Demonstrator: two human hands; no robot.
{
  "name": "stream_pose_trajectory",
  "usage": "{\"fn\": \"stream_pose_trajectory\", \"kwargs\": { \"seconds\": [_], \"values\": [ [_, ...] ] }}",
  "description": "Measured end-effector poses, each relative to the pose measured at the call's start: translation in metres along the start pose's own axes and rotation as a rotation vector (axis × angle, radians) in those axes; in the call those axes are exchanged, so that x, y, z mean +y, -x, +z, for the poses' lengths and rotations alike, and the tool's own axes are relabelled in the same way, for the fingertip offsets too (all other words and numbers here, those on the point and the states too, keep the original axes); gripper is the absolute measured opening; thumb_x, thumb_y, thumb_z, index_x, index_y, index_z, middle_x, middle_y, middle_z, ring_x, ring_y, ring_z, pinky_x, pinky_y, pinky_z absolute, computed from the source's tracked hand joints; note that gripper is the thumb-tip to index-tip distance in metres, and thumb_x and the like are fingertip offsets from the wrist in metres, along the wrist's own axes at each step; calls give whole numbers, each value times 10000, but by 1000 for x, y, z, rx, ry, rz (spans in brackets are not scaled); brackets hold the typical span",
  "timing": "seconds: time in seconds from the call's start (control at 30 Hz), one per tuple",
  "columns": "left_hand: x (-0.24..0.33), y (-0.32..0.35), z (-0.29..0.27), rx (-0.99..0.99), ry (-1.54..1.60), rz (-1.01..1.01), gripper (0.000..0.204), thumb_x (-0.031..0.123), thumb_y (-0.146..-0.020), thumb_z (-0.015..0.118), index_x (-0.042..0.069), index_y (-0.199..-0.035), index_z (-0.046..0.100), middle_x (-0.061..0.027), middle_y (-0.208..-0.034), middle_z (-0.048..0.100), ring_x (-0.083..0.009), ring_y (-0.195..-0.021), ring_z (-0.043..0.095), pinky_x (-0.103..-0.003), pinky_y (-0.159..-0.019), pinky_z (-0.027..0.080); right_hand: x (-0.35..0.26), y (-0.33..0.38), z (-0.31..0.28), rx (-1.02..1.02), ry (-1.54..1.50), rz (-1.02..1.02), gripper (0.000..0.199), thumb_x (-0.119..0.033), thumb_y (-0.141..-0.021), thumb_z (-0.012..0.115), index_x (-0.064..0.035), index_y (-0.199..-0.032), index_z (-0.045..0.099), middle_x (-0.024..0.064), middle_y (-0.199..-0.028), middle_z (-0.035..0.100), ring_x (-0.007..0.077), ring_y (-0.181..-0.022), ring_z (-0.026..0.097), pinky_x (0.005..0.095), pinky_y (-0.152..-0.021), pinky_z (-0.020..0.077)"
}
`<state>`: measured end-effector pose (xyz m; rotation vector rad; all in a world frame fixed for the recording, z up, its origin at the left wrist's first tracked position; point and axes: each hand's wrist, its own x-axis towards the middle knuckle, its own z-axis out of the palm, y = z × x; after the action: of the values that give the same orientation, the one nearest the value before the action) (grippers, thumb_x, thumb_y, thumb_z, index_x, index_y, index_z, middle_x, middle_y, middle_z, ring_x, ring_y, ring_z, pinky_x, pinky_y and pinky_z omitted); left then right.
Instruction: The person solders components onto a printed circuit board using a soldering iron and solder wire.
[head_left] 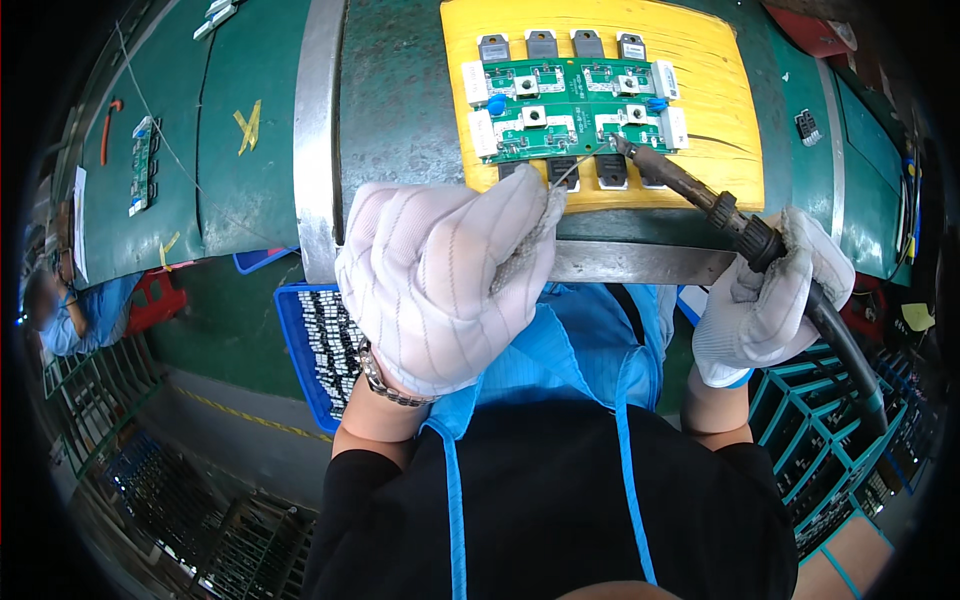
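Observation:
A green circuit board (574, 110) with white blocks, blue discs and rows of black transistors along two edges lies on a yellow pad (715, 110). My right hand (785, 290), in a white glove, is closed around the handle of a soldering iron (690, 190). The iron's tip reaches the board's near edge, right of its middle. My left hand (455, 275), gloved too, pinches a thin solder wire (585, 166) whose end runs toward that tip. Whether wire and tip touch is too small to tell. The left fingertips are partly hidden behind the glove's back.
A blue bin (318, 350) of small parts sits below the bench at left. Another board (144, 165) and an orange-handled tool (108, 130) lie on the left green surface. A metal edge (640, 262) borders the bench before me. Green racks (820, 440) stand at lower right. Another person (75, 310) sits far left.

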<state>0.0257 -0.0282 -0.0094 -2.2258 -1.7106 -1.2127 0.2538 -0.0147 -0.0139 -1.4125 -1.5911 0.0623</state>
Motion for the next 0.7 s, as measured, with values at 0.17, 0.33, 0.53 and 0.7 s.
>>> {"fn": "stream_pose_trajectory", "kwargs": {
  "seconds": [0.17, 0.33, 0.53, 0.7],
  "values": [
    [4, -5, -2, -28, -28, -5, 366, 36, -659, 842, 140, -997, 746, 22, -880, 672, -183, -771, 608, -323, -705, 501, 4, 1, -2, -19, -1, -57, 238, 7, -825, 604, 47, -1053, 659, 147, -1037, 634, 242, -955, 635, 352, -889, 510],
    [-1, -2, -1, 61, 18, 26, 426, 117, -703, 851, 164, -1106, 720, 13, -884, 614, -191, -809, 596, -347, -705, 462, 2, 1, -3, -47, 71, -129, 367, 159, -757, 589, 78, -1105, 670, 156, -1049, 604, 257, -959, 636, 332, -856, 531],
    [1, -7, -4, -7, -66, 15, 293, 67, -757, 821, 155, -1030, 765, 42, -950, 719, -177, -812, 611, -299, -731, 514, -1, 0, -2, 72, 88, -4, 178, -137, -894, 564, 6, -970, 636, 124, -1010, 668, 207, -961, 614, 398, -987, 462],
    [-1, -4, 5, 3, -64, 64, 415, 64, -719, 829, 149, -1111, 725, -9, -905, 626, -195, -841, 609, -352, -720, 468, -3, -2, 1, 15, 129, -41, 174, -140, -896, 570, 8, -969, 628, 132, -999, 673, 218, -945, 617, 417, -1002, 456]
  ]
}}
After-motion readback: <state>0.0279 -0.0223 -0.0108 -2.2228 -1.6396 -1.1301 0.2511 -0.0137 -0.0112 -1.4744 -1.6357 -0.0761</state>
